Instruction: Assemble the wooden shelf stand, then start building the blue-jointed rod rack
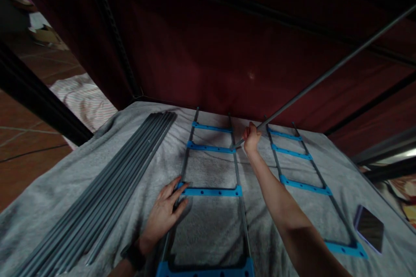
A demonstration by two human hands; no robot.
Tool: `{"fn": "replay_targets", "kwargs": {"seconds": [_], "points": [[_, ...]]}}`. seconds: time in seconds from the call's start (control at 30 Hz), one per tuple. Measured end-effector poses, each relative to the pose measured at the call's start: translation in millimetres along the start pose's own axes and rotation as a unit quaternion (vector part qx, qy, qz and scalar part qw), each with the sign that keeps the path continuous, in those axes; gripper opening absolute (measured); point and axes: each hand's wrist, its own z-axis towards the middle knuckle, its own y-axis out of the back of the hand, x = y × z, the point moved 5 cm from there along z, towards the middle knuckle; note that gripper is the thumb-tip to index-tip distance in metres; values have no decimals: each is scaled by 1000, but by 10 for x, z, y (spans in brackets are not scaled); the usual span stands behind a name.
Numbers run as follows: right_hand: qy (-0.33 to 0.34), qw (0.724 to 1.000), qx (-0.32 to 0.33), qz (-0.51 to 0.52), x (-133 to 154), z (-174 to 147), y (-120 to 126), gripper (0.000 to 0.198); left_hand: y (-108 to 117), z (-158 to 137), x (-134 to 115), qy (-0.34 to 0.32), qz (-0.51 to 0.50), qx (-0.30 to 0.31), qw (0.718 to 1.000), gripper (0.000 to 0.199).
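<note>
My right hand (251, 137) is wrapped round a long grey metal tube (312, 86) near its lower end. The tube slants up to the right, and its low end meets the right end of a blue plastic crossbar (211, 148) on the nearer ladder-like frame. Fingers apart, my left hand (167, 207) rests on the left end of another blue crossbar (211, 191) and the side tube there. Each crossbar bridges two grey side tubes and has a row of holes. Whether the slanted tube is seated in a hole I cannot tell.
A second blue-and-grey frame (305, 187) lies to the right, with a phone (369, 228) beside it. Several loose grey tubes (113, 190) lie at the left on the grey blanket (208, 225). A dark red fabric wall (201, 60) rises behind; a black post (42, 95) stands left.
</note>
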Motion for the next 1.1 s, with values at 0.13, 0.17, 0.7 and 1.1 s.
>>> {"fn": "replay_targets", "kwargs": {"seconds": [0.13,0.17,0.7,1.1], "points": [[-2,1000,28,-9,-54,37,5,49,-7,1,6,-1,12,-1,1000,47],[-2,999,31,-8,-59,37,1,48,-4,2,7,-1,15,-4,1000,47],[7,990,125,-65,-86,-30,-152,48,-22,-17,25,-18,46,-20,999,52],[13,996,81,-44,-181,8,-165,46,-11,-29,-13,-29,37,-15,999,50]]}}
